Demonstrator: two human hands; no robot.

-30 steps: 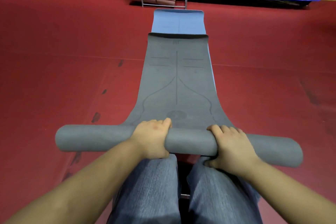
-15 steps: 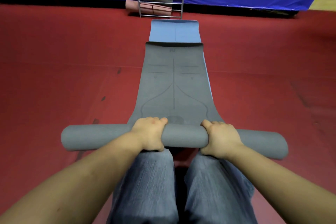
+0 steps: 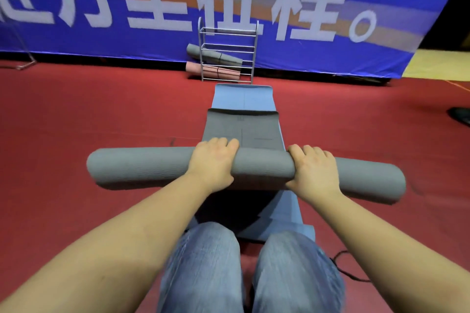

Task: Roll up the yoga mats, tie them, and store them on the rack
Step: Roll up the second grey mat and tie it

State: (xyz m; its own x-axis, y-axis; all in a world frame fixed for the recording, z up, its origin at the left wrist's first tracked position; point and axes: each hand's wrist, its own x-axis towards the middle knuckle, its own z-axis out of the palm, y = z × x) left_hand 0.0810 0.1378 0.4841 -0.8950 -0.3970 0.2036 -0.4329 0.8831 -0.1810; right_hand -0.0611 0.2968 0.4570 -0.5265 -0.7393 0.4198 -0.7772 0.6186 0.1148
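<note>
A grey yoga mat is rolled into a thick tube lying crosswise on the red floor, with a short flat stretch still spread out beyond it. My left hand grips the roll near its middle, fingers curled over the top. My right hand grips it further right in the same way. Under the grey mat lies a flat blue mat, showing beyond the roll and behind it near my knees. A metal rack stands at the back wall with a grey rolled mat and a pink rolled mat on it.
A blue banner with white characters covers the back wall. Red floor spreads on both sides. A black cord lies by my right knee. A dark object sits at the right edge. My knees in jeans are at the bottom.
The grey roll has travelled forward toward the rack and grown thicker, leaving less flat grey mat. The blue mat now shows behind the roll. The view has tilted up to the banner.
</note>
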